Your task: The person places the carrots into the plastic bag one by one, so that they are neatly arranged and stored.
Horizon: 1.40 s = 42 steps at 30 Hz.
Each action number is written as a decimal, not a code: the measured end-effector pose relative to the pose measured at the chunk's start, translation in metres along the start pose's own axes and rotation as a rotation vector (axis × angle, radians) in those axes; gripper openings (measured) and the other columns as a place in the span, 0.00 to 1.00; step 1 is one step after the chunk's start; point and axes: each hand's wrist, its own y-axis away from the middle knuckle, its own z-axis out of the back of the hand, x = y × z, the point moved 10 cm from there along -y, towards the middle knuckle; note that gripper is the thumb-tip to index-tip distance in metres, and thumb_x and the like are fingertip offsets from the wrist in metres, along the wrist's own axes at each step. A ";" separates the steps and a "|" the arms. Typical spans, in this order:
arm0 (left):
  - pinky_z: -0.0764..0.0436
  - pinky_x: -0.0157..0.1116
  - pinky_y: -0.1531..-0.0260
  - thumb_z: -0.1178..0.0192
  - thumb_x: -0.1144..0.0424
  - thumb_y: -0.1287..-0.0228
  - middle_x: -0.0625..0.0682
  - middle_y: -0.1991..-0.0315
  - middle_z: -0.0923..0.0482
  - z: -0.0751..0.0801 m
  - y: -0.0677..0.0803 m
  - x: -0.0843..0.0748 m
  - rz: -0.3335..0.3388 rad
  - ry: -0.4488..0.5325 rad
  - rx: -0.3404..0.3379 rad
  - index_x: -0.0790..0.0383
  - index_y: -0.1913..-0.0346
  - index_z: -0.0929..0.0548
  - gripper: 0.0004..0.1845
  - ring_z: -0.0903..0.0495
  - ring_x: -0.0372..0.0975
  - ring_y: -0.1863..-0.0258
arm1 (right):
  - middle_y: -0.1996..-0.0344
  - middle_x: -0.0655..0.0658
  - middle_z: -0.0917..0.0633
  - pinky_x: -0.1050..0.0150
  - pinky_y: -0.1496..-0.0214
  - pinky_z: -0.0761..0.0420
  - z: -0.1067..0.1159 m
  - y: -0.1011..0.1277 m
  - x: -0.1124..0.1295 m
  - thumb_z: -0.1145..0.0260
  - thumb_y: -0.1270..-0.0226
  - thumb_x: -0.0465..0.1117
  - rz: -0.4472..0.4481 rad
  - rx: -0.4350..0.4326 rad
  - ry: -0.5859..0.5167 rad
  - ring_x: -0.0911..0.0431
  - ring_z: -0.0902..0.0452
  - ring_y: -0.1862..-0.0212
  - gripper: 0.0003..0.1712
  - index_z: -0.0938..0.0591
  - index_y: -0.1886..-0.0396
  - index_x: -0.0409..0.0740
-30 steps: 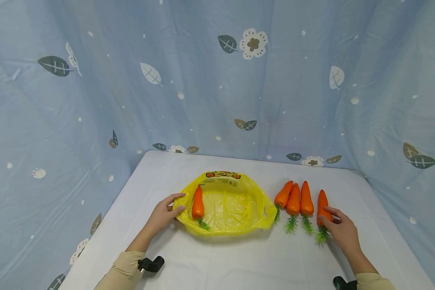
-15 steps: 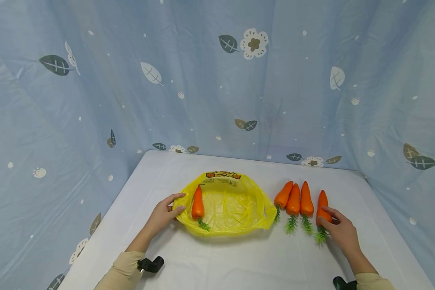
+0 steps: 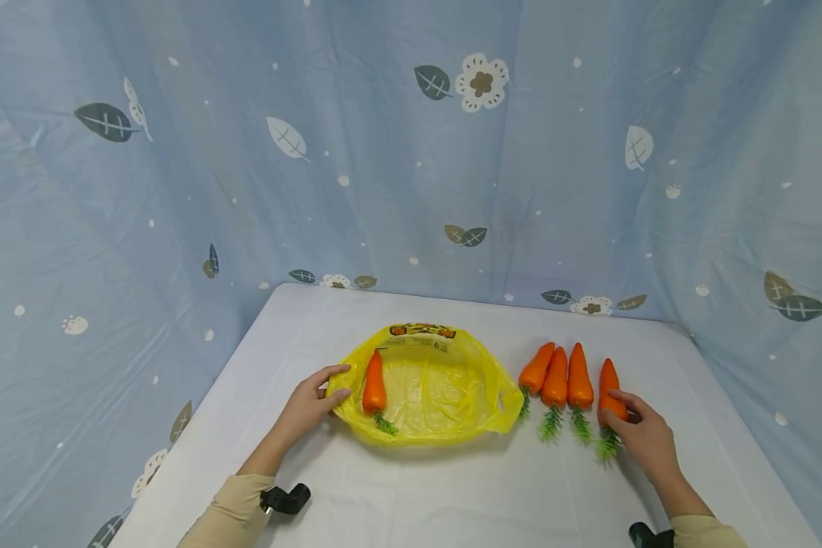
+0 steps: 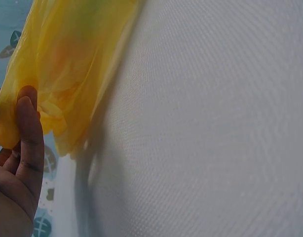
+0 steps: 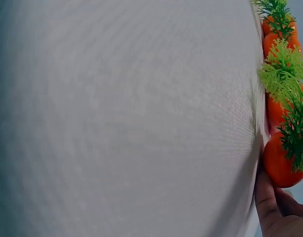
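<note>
Left hand (image 3: 308, 407) pinches the left rim of the yellow plastic bag (image 3: 445, 399), thumb and fingers (image 4: 28, 138) clamped on the film; we see the same pinch in the left wrist view. Bag lies open on the white table (image 3: 452, 495), one toy carrot (image 3: 374, 384) inside near the left edge, green top toward us. Right of the bag, three carrots (image 3: 556, 375) lie side by side, touching. Just beside them, the rightmost carrot (image 3: 609, 388), with the right hand (image 3: 644, 441) on it: fingers curled round its lower end, above the leaves.
</note>
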 end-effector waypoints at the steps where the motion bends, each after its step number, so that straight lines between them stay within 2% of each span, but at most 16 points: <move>1: 0.14 0.46 0.70 0.38 0.68 0.27 0.70 0.35 0.29 0.000 0.000 0.001 0.002 0.002 0.003 0.69 0.30 0.28 0.26 0.18 0.44 0.70 | 0.35 0.26 0.27 0.45 0.45 0.21 0.000 0.000 0.000 0.36 0.26 0.50 -0.004 -0.001 -0.007 0.33 0.27 0.39 0.33 0.28 0.28 0.37; 7: 0.14 0.41 0.71 0.35 0.63 0.29 0.66 0.34 0.28 0.002 0.001 0.000 0.002 0.041 0.018 0.63 0.30 0.26 0.27 0.17 0.40 0.71 | 0.36 0.25 0.26 0.45 0.46 0.23 0.000 0.002 -0.001 0.38 0.26 0.48 -0.005 -0.013 -0.028 0.34 0.27 0.40 0.33 0.29 0.28 0.37; 19: 0.14 0.41 0.70 0.34 0.63 0.30 0.65 0.36 0.26 0.002 -0.001 0.007 0.034 0.080 0.030 0.60 0.30 0.25 0.27 0.15 0.42 0.68 | 0.34 0.25 0.28 0.41 0.40 0.25 0.001 0.003 -0.005 0.40 0.26 0.46 -0.039 -0.014 -0.086 0.33 0.31 0.36 0.32 0.30 0.28 0.37; 21: 0.14 0.41 0.70 0.34 0.63 0.29 0.65 0.37 0.25 0.002 -0.001 0.007 0.036 0.073 0.025 0.60 0.30 0.25 0.27 0.15 0.42 0.68 | 0.34 0.25 0.28 0.44 0.43 0.23 0.001 0.003 -0.006 0.39 0.25 0.47 -0.040 -0.014 -0.084 0.34 0.30 0.36 0.32 0.30 0.28 0.37; 24: 0.14 0.40 0.70 0.34 0.63 0.29 0.65 0.37 0.25 0.003 -0.001 0.007 0.037 0.059 0.018 0.60 0.30 0.25 0.26 0.16 0.42 0.69 | 0.34 0.26 0.27 0.61 0.52 0.21 0.002 0.003 -0.006 0.38 0.25 0.49 -0.040 -0.012 -0.078 0.35 0.29 0.37 0.33 0.29 0.28 0.38; 26: 0.14 0.40 0.70 0.35 0.63 0.29 0.65 0.38 0.24 0.003 0.000 0.008 0.037 0.054 0.017 0.60 0.30 0.25 0.26 0.16 0.41 0.69 | 0.34 0.27 0.27 0.73 0.59 0.25 0.002 0.003 -0.006 0.38 0.25 0.51 -0.040 -0.008 -0.081 0.35 0.29 0.36 0.34 0.29 0.27 0.38; 28: 0.13 0.40 0.70 0.34 0.63 0.29 0.64 0.38 0.24 0.002 -0.001 0.008 0.039 0.054 0.019 0.59 0.30 0.25 0.26 0.16 0.42 0.69 | 0.34 0.27 0.27 0.79 0.64 0.30 0.003 0.004 -0.006 0.37 0.25 0.53 -0.040 -0.005 -0.096 0.36 0.29 0.36 0.35 0.29 0.27 0.39; 37: 0.13 0.41 0.69 0.34 0.62 0.30 0.64 0.38 0.24 0.001 0.000 0.009 0.034 0.069 0.022 0.59 0.30 0.25 0.27 0.15 0.43 0.68 | 0.34 0.27 0.26 0.83 0.66 0.31 0.004 0.006 -0.002 0.37 0.25 0.54 -0.031 -0.024 -0.126 0.36 0.28 0.37 0.35 0.29 0.27 0.38; 42: 0.13 0.40 0.69 0.34 0.62 0.30 0.65 0.39 0.24 0.002 0.000 0.009 0.037 0.069 0.021 0.59 0.30 0.25 0.27 0.16 0.43 0.69 | 0.34 0.28 0.26 0.82 0.66 0.29 0.003 0.005 -0.001 0.36 0.26 0.55 -0.023 -0.024 -0.136 0.37 0.28 0.37 0.36 0.29 0.27 0.38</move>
